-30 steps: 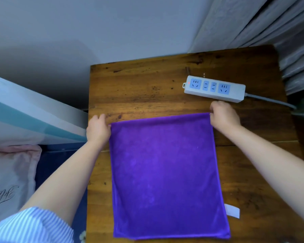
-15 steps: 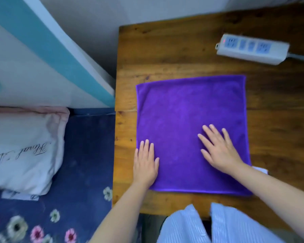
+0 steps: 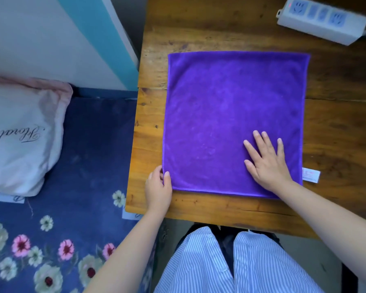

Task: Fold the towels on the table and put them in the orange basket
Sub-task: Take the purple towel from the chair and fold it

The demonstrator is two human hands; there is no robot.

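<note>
A purple towel [image 3: 226, 115] lies flat and square on the wooden table [image 3: 336, 127], with a small white label [image 3: 310, 174] sticking out at its near right corner. My left hand [image 3: 158, 187] pinches the towel's near left corner, thumb on top of the cloth. My right hand [image 3: 266, 159] rests flat on the near right part of the towel, fingers spread and straight. No orange basket is in view.
A white power strip [image 3: 321, 22] with blue sockets lies at the table's far right. Left of the table is a bed with a dark blue floral sheet [image 3: 76, 208] and a pale pillow [image 3: 19, 140]. My striped shirt [image 3: 230, 263] fills the bottom.
My left hand has slid off the towel's surface to its near left corner and taken hold of it. My right hand stays flat on the towel. The camera has tilted further down.
</note>
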